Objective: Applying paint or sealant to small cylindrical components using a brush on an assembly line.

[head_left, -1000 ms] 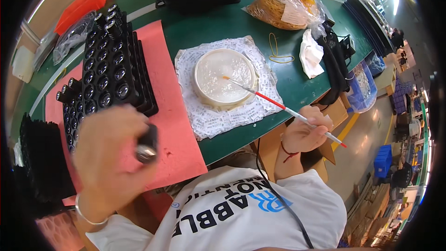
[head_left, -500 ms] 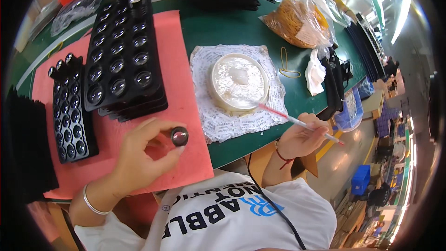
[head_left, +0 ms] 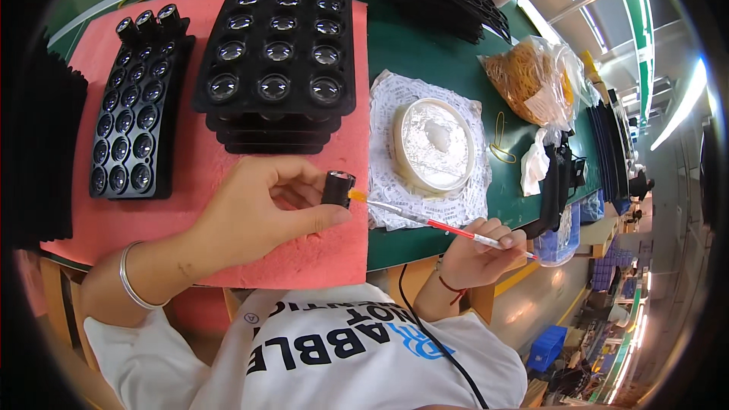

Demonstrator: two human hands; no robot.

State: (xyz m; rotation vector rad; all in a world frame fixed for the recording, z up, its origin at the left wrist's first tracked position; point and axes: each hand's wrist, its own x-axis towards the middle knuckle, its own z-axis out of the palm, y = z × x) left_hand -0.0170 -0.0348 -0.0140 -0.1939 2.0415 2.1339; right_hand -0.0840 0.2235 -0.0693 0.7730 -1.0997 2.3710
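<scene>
My left hand (head_left: 254,209) pinches a short black lens barrel (head_left: 335,190) between thumb and fingers, held over the pink mat. Its glass end faces up. In my right hand (head_left: 474,262) is a slim red-and-white paintbrush (head_left: 448,229), gripped by the handle. The brush's orange bristles meet the barrel's right side, or come very close to it. Just beyond the brush, a round white dish (head_left: 401,153) holds a glossy whitish substance with a lump in the middle. A wrinkled printed paper sheet (head_left: 383,102) lies under the dish.
On the pink mat (head_left: 199,159) stand a tall stack of black trays (head_left: 273,133) full of lens barrels and a smaller filled tray (head_left: 130,125). Dark stacked trays (head_left: 49,137) rise at far left. A bag of rubber bands (head_left: 528,80) and white tissue (head_left: 534,163) lie on the right.
My left hand has turned the lens barrel upright and moved right. The brush has left the dish and its bristles have come to the barrel's side. The view has shifted left.
</scene>
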